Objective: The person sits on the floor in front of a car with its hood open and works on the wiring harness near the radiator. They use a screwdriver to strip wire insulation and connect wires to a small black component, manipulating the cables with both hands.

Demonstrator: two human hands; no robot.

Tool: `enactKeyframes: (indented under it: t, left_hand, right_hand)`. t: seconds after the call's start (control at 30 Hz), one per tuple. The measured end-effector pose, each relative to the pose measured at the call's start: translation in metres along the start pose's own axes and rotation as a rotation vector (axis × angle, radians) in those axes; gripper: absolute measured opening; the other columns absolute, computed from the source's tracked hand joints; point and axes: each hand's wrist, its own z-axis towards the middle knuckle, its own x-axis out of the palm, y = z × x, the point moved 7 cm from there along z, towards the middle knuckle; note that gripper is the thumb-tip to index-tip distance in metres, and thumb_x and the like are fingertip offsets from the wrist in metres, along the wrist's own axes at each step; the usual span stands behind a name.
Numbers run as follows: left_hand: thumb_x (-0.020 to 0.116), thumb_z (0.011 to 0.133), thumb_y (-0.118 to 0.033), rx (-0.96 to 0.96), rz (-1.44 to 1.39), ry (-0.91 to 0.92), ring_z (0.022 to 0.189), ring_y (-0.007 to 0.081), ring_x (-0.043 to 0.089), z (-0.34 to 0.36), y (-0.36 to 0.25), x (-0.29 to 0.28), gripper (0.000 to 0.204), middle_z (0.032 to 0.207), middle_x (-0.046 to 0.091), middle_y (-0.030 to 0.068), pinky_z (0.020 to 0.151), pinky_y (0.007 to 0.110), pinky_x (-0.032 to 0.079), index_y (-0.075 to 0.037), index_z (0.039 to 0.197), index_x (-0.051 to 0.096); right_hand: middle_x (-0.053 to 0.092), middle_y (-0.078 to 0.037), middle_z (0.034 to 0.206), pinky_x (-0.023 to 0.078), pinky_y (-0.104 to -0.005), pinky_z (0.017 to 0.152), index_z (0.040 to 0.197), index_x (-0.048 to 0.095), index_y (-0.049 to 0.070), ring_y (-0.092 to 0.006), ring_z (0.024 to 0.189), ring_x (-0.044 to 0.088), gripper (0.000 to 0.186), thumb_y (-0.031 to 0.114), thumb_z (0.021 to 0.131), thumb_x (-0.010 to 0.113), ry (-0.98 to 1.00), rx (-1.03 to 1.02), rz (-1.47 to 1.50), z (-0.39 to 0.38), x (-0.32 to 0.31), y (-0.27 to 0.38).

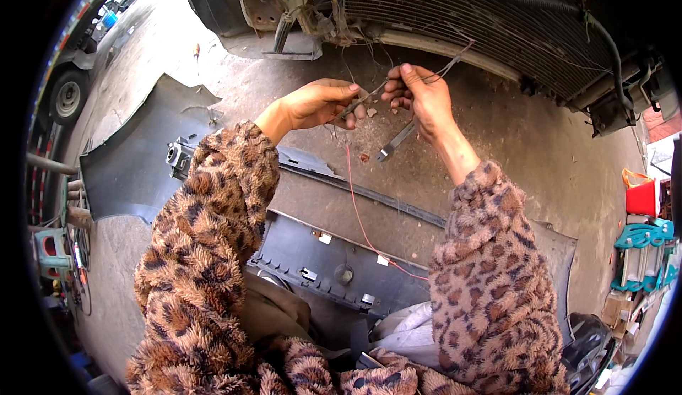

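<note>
Diagonally up-right, the wire bundle [367, 98]

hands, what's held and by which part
Dark wiring: the left hand pinches its lower stretch, the right hand a stretch farther up. Whether the right also grips the dark strip is unclear.

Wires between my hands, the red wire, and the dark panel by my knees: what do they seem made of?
Wires: probably metal under dull, grimy insulation; thin, bent strands, core hidden.
Red wire: likely plastic-coated, from its even colour; too fine to judge finish.
Dark panel: probably moulded plastic, smooth, with a notched edge.
</note>
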Motion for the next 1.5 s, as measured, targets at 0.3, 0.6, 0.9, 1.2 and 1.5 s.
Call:
enactKeyframes:
  t: [0.3, 0.6, 0.9, 1.2, 1.5]
  left_hand:
    - [0.047, 0.096, -0.031, -0.115, 0.057, 0.085, 0.049, 0.0044, 0.032, -0.008, 0.005, 0.009, 0.037, 0.067, 0.04, -0.0037, 0.045, 0.021, 0.03, 0.0, 0.115, 0.051]
    - [0.046, 0.097, -0.029, -0.152, -0.008, -0.157, 0.043, 0.0018, 0.02, -0.079, 0.0, -0.061, 0.028, 0.057, 0.025, -0.0087, 0.036, 0.018, 0.015, -0.003, 0.102, 0.053]
    - [0.047, 0.096, -0.027, 0.053, -0.004, -0.519, 0.043, 0.0024, 0.022, -0.154, -0.009, -0.122, 0.02, 0.057, 0.027, -0.0072, 0.035, 0.018, 0.017, -0.007, 0.096, 0.051]
    - [0.042, 0.098, -0.033, 0.18, 0.083, -0.661, 0.04, 0.0058, 0.026, -0.139, -0.03, -0.066, 0.028, 0.052, 0.03, -0.0043, 0.037, 0.021, 0.024, -0.006, 0.092, 0.049]
    - [0.04, 0.098, -0.034, 0.104, 0.085, -0.622, 0.044, 0.0094, 0.035, -0.116, -0.019, -0.027, 0.029, 0.056, 0.034, -0.0016, 0.043, 0.023, 0.037, -0.006, 0.102, 0.047]
  right_hand:
    - [0.063, -0.01, 0.069, 0.048, -0.0241, 0.048, 0.091, 0.056, 0.0, -0.0177, 0.057, 0.063, 0.028, 0.028, 0.093, 0.054, -0.175, 0.088, 0.095, 0.005, -0.032, -0.01]
    - [0.061, -0.008, 0.075, 0.047, -0.0261, 0.054, 0.099, 0.055, 0.002, -0.0146, 0.065, 0.06, 0.04, 0.037, 0.083, 0.067, -0.339, 0.003, -0.023, 0.011, -0.07, -0.01]
    - [0.057, -0.016, 0.109, 0.04, -0.0417, 0.088, 0.107, 0.055, -0.001, -0.031, 0.106, 0.05, 0.038, 0.026, 0.082, 0.06, -0.349, -0.333, -1.412, 0.037, -0.014, -0.013]
    - [0.056, -0.019, 0.112, 0.035, -0.0444, 0.091, 0.108, 0.052, -0.005, -0.0316, 0.109, 0.048, 0.042, 0.029, 0.083, 0.06, -0.404, -0.227, -1.249, 0.092, 0.003, -0.055]
    - [0.064, -0.023, 0.098, 0.047, -0.0457, 0.081, 0.104, 0.059, 0.001, -0.0406, 0.095, 0.059, 0.034, 0.028, 0.085, 0.057, -0.386, -0.009, -0.688, 0.123, -0.006, -0.096]
